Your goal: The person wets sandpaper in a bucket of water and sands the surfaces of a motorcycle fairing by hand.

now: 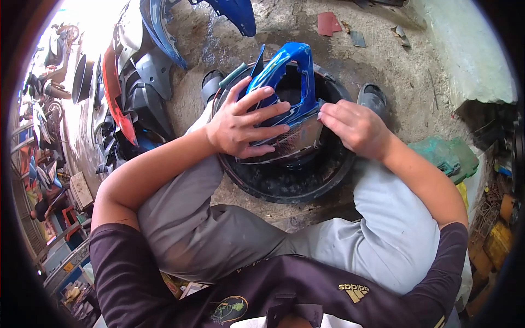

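Observation:
A blue plastic panel (299, 57) with a mesh-like grille part (298, 138) rests over a round black basin (279, 188). My left hand (249, 120) lies over the panel's left side, its fingers spread across the surface. At the panel's right edge, my right hand (353, 124) has its fingertips pinched together on something small and greyish that I cannot make out. The inside of the basin is dark, and part of it is hidden under the panel and hands.
Blue fairings (232, 13) lie at the top. Red (111, 90) and dark panels (150, 104) stand at the left. Red sheets (326, 24) and a grey piece (357, 39) lie on the concrete. A green bag (448, 157) and a pale wall (470, 54) are at the right.

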Motion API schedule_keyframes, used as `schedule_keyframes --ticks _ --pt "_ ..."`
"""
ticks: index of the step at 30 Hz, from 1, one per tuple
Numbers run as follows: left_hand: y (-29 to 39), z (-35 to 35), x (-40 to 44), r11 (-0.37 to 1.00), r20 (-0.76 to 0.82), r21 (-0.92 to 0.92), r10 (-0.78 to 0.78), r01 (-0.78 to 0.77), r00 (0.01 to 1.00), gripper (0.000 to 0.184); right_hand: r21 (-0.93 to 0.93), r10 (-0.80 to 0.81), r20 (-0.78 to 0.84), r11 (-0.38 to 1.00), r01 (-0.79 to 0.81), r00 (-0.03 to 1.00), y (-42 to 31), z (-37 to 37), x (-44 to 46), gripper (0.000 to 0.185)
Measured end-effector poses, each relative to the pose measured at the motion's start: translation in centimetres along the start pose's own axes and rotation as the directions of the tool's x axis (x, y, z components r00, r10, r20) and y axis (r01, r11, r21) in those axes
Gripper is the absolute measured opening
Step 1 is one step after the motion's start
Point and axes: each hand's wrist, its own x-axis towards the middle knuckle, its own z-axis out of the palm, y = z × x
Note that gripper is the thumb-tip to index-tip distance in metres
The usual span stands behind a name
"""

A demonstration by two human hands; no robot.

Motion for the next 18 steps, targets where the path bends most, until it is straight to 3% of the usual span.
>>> schedule_keyframes --ticks 9,12,18 --pt "0.16 -0.34 0.30 1.000 0.029 -0.002 -0.022 0.022 0.999 0.063 0.015 0.109 -0.051 0.994 -0.109 0.993 0.77 0.14 -0.60 0.037" --pt "0.04 -0.19 0.06 1.000 0.008 -0.002 -0.006 0.006 1.000 0.063 0.017 0.002 0.001 1.000 -0.002 1.000 0.08 -0.18 -0.20 0.037" --pt "0.08 -0.11 0.30 1.000 0.026 0.001 -0.029 0.028 0.999 0.062 0.033 0.039 -0.013 0.999 -0.038 0.999 0.64 0.01 -0.54 0.038"
